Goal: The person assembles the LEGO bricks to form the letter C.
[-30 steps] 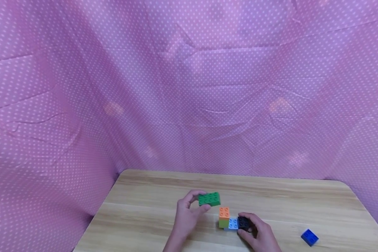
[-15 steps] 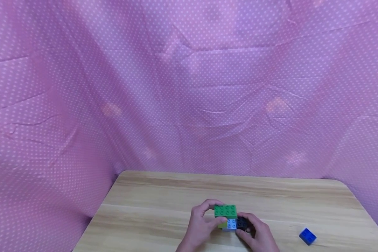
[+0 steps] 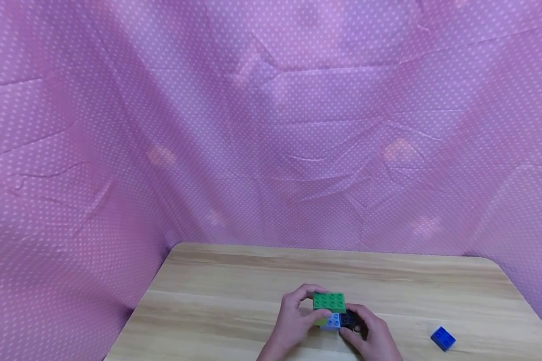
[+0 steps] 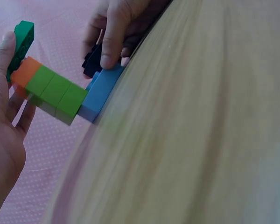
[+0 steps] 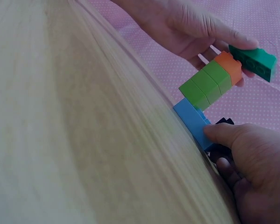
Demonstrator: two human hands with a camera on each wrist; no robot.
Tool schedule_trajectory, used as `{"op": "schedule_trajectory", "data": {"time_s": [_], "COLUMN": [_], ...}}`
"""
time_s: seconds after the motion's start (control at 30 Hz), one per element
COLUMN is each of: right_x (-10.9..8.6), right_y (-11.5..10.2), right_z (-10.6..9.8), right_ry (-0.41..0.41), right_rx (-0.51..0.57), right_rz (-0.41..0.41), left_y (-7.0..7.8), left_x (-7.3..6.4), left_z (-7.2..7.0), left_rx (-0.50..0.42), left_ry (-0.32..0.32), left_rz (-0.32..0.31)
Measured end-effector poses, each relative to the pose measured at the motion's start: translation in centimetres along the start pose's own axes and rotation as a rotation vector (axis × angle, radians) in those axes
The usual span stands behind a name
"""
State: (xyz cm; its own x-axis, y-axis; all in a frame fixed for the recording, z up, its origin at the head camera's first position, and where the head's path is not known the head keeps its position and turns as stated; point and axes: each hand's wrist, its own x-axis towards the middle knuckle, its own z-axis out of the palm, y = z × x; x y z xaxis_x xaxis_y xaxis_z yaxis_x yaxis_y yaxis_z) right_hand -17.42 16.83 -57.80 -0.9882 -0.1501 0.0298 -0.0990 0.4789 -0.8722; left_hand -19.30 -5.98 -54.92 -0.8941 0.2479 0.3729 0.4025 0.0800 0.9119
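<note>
My left hand [image 3: 292,321] pinches a dark green toy brick [image 3: 329,301] between thumb and fingers, at the top of a small brick tower. Directly under one end of it is an orange brick [image 5: 228,66]; its other end juts out to the right, underside showing in the right wrist view. Light green bricks [image 4: 57,91] form the tower's middle. At the bottom lies a long light blue brick [image 5: 192,120] on the table. A black brick [image 3: 348,319] sits on its right end, gripped by my right hand [image 3: 376,335], whose thumb touches the light blue brick.
A loose dark blue brick [image 3: 443,339] lies on the wooden table [image 3: 235,271] to the right of my right hand. Pink dotted cloth [image 3: 271,150] hangs behind the table and along both sides.
My left hand has carried the dark green brick right and toward me, from beside the tower onto its orange top. My right hand keeps its grip on the black brick.
</note>
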Motion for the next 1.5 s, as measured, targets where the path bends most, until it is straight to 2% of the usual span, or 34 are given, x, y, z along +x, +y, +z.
{"op": "schedule_trajectory", "data": {"time_s": [0.13, 0.2, 0.6, 0.9, 1.23, 1.5], "right_x": [0.0, 0.0, 0.1, 0.1, -0.1, 0.1], "right_y": [0.1, 0.1, 0.2, 0.0, -0.3, -0.3], "right_z": [0.0, -0.1, 0.0, -0.1, 0.0, 0.0], "right_ry": [0.012, 0.009, 0.005, -0.017, 0.007, 0.016], "right_rx": [0.003, 0.009, 0.010, 0.018, -0.006, -0.015], "right_rz": [-0.031, -0.027, -0.006, 0.018, 0.020, 0.030], "left_y": [-0.4, -0.4, -0.6, -0.6, -0.5, -1.2], "left_x": [0.1, 0.3, 0.5, 0.3, 0.4, 0.6], "left_z": [0.4, 0.5, 1.5, 1.7, 2.0, 1.8], "left_rx": [-0.001, -0.015, -0.067, -0.089, -0.043, -0.047], "left_ry": [-0.003, -0.007, 0.000, 0.028, 0.049, 0.033], "left_rz": [0.032, 0.018, 0.038, 0.009, 0.036, 0.040]}}
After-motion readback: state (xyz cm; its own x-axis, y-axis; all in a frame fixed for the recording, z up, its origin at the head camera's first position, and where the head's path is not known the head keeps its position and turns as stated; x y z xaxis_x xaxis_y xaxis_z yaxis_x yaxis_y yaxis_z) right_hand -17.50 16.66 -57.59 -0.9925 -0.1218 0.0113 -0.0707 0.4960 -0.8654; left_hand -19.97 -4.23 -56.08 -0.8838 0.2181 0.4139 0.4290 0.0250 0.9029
